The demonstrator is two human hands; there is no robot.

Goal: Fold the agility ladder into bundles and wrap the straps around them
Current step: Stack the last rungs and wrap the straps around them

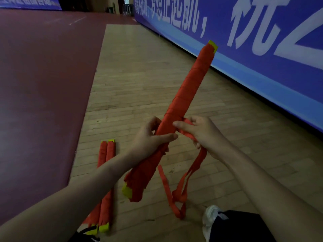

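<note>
Dim sports hall, seen low along the wall.
A strip of pale wooden plank floor (pixel 143 81) runs away from the camera, bordered on the left by dark red flooring (pixel 43 75). A long blue banner (pixel 253 70) with large white characters lines the right side. A second blue banner (pixel 29 2) crosses the far left, and a dark doorway (pixel 118 4) lies between them.

We grip the red ladder bundle (pixel 185 100) with our left hand (pixel 150 138) while our right hand (pixel 201 133) pinches the loose red strap (pixel 183 186) beside it; two wrapped bundles (pixel 104 180) lie on the wooden floor (pixel 139 75).
</note>
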